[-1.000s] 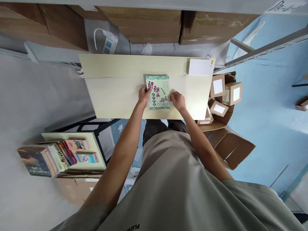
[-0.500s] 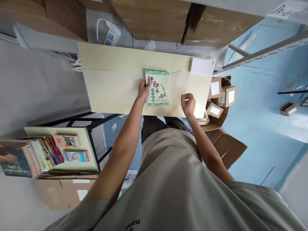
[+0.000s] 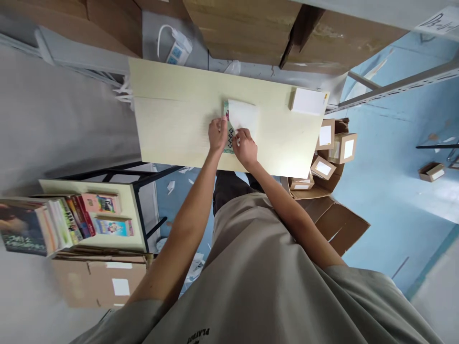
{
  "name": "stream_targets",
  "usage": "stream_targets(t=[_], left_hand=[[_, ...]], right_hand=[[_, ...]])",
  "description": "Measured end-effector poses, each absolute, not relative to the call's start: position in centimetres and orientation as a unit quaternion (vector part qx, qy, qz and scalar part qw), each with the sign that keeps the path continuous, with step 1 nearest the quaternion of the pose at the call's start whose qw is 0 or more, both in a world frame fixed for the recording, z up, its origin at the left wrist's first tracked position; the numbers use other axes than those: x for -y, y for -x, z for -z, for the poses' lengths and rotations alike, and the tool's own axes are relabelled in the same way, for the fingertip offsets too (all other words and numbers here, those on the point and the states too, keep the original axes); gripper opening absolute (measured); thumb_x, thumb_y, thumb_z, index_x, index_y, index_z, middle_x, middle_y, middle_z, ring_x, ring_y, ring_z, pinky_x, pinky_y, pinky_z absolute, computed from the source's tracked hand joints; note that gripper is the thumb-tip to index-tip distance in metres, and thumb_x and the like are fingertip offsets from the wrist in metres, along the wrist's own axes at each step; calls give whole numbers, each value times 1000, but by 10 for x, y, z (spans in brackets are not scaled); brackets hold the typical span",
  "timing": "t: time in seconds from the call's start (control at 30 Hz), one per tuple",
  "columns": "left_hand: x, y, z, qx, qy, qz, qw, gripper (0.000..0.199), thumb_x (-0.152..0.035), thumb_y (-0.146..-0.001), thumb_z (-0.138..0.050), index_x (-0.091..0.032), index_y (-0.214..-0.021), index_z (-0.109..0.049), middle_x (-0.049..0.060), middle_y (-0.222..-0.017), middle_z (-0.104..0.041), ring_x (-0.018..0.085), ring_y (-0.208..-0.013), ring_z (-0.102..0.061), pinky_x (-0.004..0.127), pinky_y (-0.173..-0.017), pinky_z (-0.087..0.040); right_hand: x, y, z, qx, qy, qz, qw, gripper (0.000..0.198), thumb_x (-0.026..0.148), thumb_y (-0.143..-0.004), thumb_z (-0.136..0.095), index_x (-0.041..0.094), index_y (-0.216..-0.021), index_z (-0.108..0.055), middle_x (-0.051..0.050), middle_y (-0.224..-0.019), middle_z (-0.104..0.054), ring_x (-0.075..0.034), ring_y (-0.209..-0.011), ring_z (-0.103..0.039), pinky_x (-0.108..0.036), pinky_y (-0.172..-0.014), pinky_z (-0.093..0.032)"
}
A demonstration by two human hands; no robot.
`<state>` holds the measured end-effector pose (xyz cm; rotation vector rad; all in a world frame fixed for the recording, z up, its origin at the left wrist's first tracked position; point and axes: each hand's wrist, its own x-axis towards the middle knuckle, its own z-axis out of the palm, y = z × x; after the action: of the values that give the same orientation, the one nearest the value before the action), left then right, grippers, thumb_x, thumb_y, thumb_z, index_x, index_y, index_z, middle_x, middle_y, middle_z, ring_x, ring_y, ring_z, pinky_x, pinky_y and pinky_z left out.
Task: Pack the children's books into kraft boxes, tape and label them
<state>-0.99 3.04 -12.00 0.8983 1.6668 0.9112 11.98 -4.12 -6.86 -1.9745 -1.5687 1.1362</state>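
A thin paperback book (image 3: 245,113) with a green cover and dark red and black lettering lies on the pale tabletop. Its right part shows white, seemingly an inside page, while a strip of green cover (image 3: 227,145) stays visible along the left side. My left hand (image 3: 217,134) is closed at the book's left edge, thumb on top of the cover. At the lower middle of the book, my right hand (image 3: 245,147) has its fingers pinched together, apparently on the cover's loose edge. The fingertips partly hide that edge.
A white box or stack (image 3: 309,101) lies at the tabletop's (image 3: 172,124) right end. Large cartons (image 3: 244,36) and a power strip (image 3: 178,50) stand behind. At right an open carton holds small boxes (image 3: 322,167); at lower left books (image 3: 68,222) stand on a side table.
My right hand has moved left from the bare tabletop onto the book. White now shows where the green cover was. My left hand stays at the book's left edge.
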Motion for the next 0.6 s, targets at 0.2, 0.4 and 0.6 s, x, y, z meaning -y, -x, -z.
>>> stream_targets(t=[0.2, 0.4, 0.6], left_hand=[[-5, 6, 117, -743, -414, -289, 439, 31, -27, -90, -95, -24, -78, -67, 12, -101, -68, 36, -118, -69, 49, -123, -52], [3, 12, 126, -734, -404, -334, 432, 28, -37, -89, -93, -27, -81, -69, 10, -99, -70, 33, -105, -70, 47, -114, -58], [5, 18, 130, -725, -362, -364, 459, 35, -45, -90, -97, -30, -96, -66, 7, -100, -75, 32, -115, -77, 44, -108, -59]], right_hand=[[48, -124, 78, 596, 657, -439, 145, 27, 31, -114, -69, 23, -140, -74, -19, -178, -59, -39, -157, -65, -58, -127, -63], [35, -184, 102, 464, 758, -400, 222, 36, 53, -113, -69, 26, -136, -72, -20, -146, -76, -35, -128, -76, -57, -117, -66], [-12, -197, 125, 368, 755, -494, 223, 57, 82, -98, -77, 25, -91, -72, -11, -94, -79, -31, -97, -77, -45, -85, -67]])
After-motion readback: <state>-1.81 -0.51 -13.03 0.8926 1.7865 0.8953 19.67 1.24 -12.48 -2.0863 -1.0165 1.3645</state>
